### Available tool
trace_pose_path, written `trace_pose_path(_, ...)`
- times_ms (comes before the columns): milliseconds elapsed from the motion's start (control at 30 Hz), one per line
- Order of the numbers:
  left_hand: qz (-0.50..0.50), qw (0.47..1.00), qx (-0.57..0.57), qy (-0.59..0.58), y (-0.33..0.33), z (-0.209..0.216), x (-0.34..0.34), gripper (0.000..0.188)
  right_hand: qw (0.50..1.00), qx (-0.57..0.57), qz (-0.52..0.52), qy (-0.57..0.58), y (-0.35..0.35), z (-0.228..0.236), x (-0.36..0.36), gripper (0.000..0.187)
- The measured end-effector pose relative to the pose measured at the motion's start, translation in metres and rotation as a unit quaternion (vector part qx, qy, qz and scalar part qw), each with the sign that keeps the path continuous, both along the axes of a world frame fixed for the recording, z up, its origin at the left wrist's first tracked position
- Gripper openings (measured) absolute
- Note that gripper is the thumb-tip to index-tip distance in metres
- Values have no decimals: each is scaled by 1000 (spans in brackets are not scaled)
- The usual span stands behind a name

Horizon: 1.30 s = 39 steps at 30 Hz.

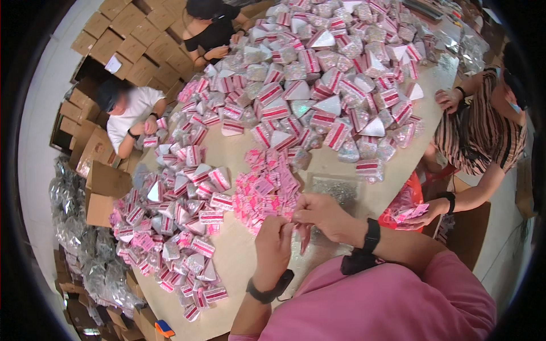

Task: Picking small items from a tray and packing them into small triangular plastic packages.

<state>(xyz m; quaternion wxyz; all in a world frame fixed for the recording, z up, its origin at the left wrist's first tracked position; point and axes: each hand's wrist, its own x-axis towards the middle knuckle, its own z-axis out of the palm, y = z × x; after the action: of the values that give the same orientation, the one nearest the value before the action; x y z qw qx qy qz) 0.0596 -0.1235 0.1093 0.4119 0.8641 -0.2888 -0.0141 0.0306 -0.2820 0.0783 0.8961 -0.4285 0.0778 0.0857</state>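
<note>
My left hand (273,249) and my right hand (327,217) meet near the table edge in front of me, fingertips pinched together. Between them hangs a small pink piece (304,237), narrow and slightly shiny; its exact kind is too small to tell. Just beyond my hands lies a heap of small pink printed packets (265,190). Close past my right hand, a shallow clear tray (359,184) holds small silvery bits, and my hand and forearm hide its near side.
Wedge-shaped clear packs with pink-and-white bands (335,135) cover the far table, with more (193,261) at left. Two people (133,111) (210,31) work across the table. At right, a person in stripes (478,131) holds pink cards (412,213) over a red bag (405,199). Cartons (133,42) stand behind.
</note>
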Motion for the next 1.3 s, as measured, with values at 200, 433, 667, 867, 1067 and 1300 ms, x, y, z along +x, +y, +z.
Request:
trace_pose_path(200,-35,999,6,-28,-3,-4,0,6,1000,6,-10,19,-1,-7,4,7)
trace_pose_path(433,-68,987,54,-134,-5,-6,7,10,1000,13,7,13,-4,-15,10,9)
trace_pose_path(667,-50,984,48,-165,4,-14,19,9,998,37,55,18,-1,-8,10,11)
trace_pose_path(867,-151,978,8,147,12,2,27,45,977,-105,185,27,-7,-17,6,14)
trace_pose_path(1067,-221,972,36,73,26,-7,21,46,970,-44,231,59,-10,-37,-4,17)
trace_pose_path(1300,-178,981,75,6,30,-23,4,10,956,-18,283,80,-10,-51,-5,14)
